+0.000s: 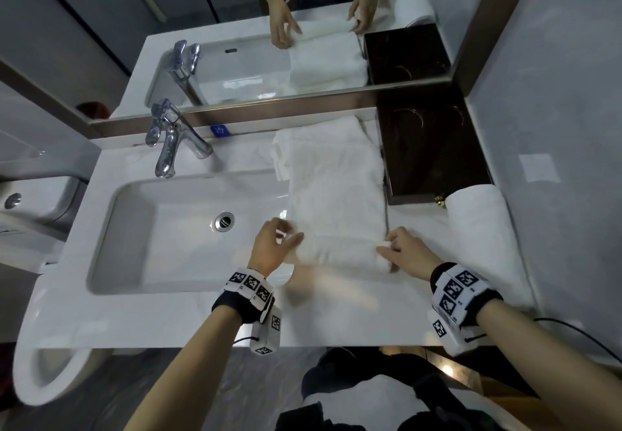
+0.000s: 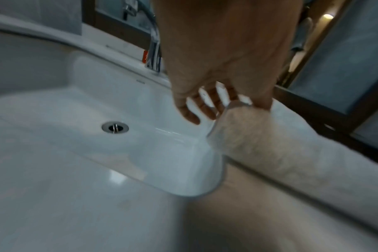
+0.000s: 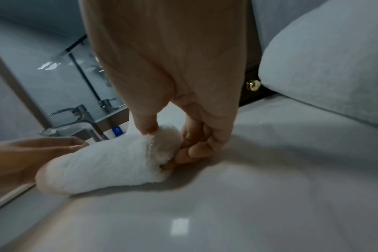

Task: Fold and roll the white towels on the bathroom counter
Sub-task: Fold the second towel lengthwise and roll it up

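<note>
A white towel (image 1: 336, 188) lies as a long folded strip on the counter (image 1: 336, 312), running from the mirror toward me. Its near end is rolled into a tube (image 1: 340, 255). My left hand (image 1: 289, 238) is at the tube's left end, over the basin's edge. In the left wrist view this hand (image 2: 205, 105) has spread, straight fingers, and only the thumb side touches the roll (image 2: 259, 136). My right hand (image 1: 387, 250) pinches the right end. The right wrist view shows that hand (image 3: 173, 136) with its thumb on top of the roll (image 3: 110, 162) and curled fingers beside it.
A finished rolled towel (image 1: 478, 228) lies along the counter's right side against the wall. A dark wooden box (image 1: 430, 151) with a brass knob stands behind it. The sink (image 1: 134, 228) with its drain (image 1: 225, 221) and chrome faucet (image 1: 171, 147) fills the left. A mirror rises behind.
</note>
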Demonstrator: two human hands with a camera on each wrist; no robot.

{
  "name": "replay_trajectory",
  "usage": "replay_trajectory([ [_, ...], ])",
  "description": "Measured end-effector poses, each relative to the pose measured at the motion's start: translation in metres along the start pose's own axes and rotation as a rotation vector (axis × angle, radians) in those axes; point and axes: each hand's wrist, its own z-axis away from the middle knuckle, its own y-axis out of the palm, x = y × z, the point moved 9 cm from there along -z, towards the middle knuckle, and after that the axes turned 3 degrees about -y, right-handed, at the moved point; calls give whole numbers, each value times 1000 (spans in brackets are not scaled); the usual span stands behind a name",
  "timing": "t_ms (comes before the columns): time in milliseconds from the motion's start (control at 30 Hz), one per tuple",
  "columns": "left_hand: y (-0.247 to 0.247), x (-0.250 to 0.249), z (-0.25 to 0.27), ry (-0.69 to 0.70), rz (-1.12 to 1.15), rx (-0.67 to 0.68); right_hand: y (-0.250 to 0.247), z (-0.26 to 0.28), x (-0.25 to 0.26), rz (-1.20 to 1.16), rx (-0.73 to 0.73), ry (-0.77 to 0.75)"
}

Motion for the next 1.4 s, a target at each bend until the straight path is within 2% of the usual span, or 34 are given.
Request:
replay_trajectory([
  [33,0,-9,5,95,12,22,-2,0,-3,-3,-8,26],
  [100,7,-16,15,199,-76,141,-7,1,-9,-13,-23,83],
  [167,15,-12,23,235,-238,227,-13,2,-13,25,-38,104],
  [233,23,-12,29,248,-313,252,-25,3,-15,81,-107,91],
  [333,39,-11,36,279,-424,284,-36,9,-8,19,-244,-23],
  [400,44,-11,37,277,-467,285,-32,14,-3,-46,-199,-93],
  [467,42,-11,35,258,-467,278,-25,17,-2,-74,-109,-117],
  [533,41,-11,34,244,-471,305,-22,19,-1,-70,-79,-125],
  [667,43,-8,37,188,-444,403,-19,20,7,85,-57,-116],
  [833,52,0,49,187,-492,510,-1,22,5,233,93,-87],
  [933,52,5,58,268,-516,469,4,23,4,296,80,-79],
  [1033,43,9,60,246,-370,449,4,23,5,322,67,-70],
  [1133,42,8,60,252,-394,431,4,24,10,333,68,-89],
  [1233,46,-4,59,293,-488,306,2,27,5,358,80,-72],
  [1300,51,-10,56,260,-584,231,1,29,2,376,93,-59],
  [1400,47,-27,53,246,-633,84,-11,30,7,463,-38,-125],
])
